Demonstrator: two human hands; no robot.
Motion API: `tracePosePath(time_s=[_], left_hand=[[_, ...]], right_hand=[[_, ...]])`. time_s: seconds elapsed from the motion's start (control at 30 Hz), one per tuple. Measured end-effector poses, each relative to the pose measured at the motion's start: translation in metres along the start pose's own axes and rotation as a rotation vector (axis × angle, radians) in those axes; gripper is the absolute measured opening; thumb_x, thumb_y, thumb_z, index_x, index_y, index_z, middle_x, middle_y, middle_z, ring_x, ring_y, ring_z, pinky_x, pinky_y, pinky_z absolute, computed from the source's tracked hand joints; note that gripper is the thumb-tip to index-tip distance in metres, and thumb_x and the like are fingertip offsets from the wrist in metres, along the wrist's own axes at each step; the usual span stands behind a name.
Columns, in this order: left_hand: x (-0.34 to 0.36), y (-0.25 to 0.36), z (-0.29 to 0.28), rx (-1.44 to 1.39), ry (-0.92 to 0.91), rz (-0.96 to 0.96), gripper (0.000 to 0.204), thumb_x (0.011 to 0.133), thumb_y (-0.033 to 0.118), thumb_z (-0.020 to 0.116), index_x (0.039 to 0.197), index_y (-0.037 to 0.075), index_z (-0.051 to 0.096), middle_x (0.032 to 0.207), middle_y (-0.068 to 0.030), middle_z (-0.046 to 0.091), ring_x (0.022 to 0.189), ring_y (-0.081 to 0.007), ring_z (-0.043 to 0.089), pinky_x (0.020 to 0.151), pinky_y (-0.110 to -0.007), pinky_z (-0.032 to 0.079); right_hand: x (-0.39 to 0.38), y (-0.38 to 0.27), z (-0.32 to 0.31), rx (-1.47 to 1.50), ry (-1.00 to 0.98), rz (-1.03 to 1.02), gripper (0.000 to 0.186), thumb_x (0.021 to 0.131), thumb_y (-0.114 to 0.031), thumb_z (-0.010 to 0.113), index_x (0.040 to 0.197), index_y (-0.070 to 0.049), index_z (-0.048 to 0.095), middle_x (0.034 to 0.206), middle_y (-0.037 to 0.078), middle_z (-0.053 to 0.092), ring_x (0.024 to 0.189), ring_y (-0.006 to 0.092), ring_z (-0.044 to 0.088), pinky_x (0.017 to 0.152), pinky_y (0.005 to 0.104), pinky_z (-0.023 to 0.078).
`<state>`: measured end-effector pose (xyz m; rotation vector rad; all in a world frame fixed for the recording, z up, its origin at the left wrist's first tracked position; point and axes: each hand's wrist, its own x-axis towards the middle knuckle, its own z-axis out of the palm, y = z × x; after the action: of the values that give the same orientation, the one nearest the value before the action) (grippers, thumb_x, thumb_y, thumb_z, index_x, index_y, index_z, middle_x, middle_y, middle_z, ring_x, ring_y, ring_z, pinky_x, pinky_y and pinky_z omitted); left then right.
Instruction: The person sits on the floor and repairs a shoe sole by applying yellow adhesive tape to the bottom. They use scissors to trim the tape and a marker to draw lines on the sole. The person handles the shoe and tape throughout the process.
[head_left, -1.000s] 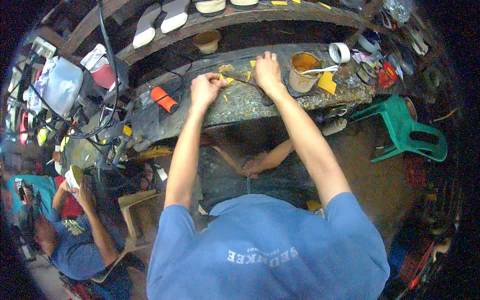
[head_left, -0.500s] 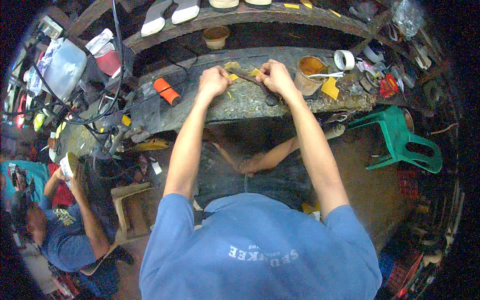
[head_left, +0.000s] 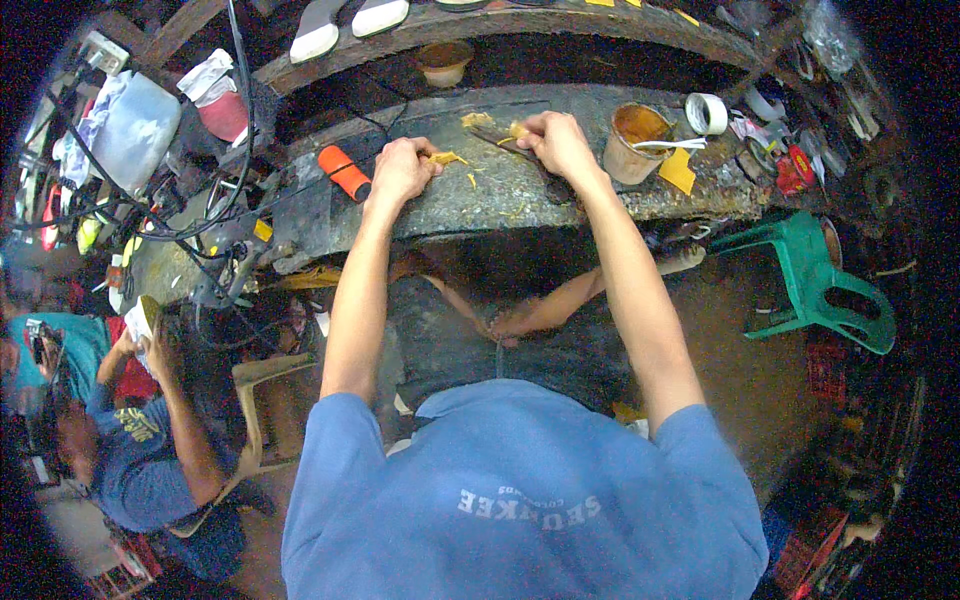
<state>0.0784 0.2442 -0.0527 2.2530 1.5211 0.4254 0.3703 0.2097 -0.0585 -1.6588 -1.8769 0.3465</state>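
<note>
My left hand (head_left: 402, 170) is closed at the workbench (head_left: 330, 225), pinching a small yellow piece (head_left: 447, 158) that juts from the fingertips. To its right, my right hand (head_left: 556, 143) is closed too, with a bit of yellow material (head_left: 518, 131) at its fingertips. A dark, slim tool (head_left: 497, 139) lies on the bench under and beside the right hand; its exact kind cannot be made out. Yellow scraps (head_left: 472, 181) are scattered between the hands. Left of the left hand sits an orange cylinder (head_left: 344, 173) with a dark band.
Right of my right hand stands a stained pot (head_left: 632, 150) of brownish stuff, with a yellow sheet (head_left: 677, 172) and a white tape roll (head_left: 706, 114) close by. A green plastic chair (head_left: 800, 270) is at the right. At the left, a co-worker (head_left: 150, 450) holds a shoe.
My left hand has moved left, so the gap between my hands has widened. My right hand stays near the dark tool. The whole view has shifted slightly.
</note>
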Motion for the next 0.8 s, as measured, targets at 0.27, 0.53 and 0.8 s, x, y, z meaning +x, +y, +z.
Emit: tracePosePath(time_s=[0.27, 0.53, 0.8], left_hand=[[-0.013, -0.006, 0.008, -0.03, 0.186, 0.122, 0.026, 0.085, 0.025, 0.079, 0.096, 0.004, 0.069, 0.095, -0.0163, 0.067, 0.096, -0.0372, 0.067, 0.087, -0.047, 0.053], [-0.098, 0.065, 0.0, -0.351, 0.002, 0.241, 0.022, 0.083, 0.018, 0.077, 0.095, 0.0, 0.069, 0.091, -0.0191, 0.069, 0.086, -0.0361, 0.068, 0.079, -0.044, 0.054], [-0.186, 0.137, 0.062, -0.344, -0.061, -0.08, 0.024, 0.082, 0.02, 0.081, 0.096, 0.002, 0.078, 0.093, -0.0188, 0.074, 0.086, -0.0362, 0.073, 0.079, -0.043, 0.058]], right_hand=[[-0.009, -0.009, 0.007, -0.093, 0.102, -0.069, 0.027, 0.099, -0.018, 0.066, 0.118, 0.001, 0.066, 0.113, 0.027, 0.064, 0.108, 0.0468, 0.064, 0.095, 0.0526, 0.053], [-0.108, -0.074, 0.025, 0.796, 0.208, 0.105, 0.018, 0.11, -0.02, 0.052, 0.117, -0.006, 0.062, 0.095, 0.003, 0.061, 0.089, 0.0152, 0.059, 0.081, 0.0323, 0.049], [-0.239, -0.094, 0.069, 1.4, 0.281, 0.692, 0.029, 0.113, -0.033, 0.052, 0.109, -0.007, 0.063, 0.102, 0.002, 0.06, 0.094, 0.0124, 0.057, 0.088, 0.0295, 0.047]])
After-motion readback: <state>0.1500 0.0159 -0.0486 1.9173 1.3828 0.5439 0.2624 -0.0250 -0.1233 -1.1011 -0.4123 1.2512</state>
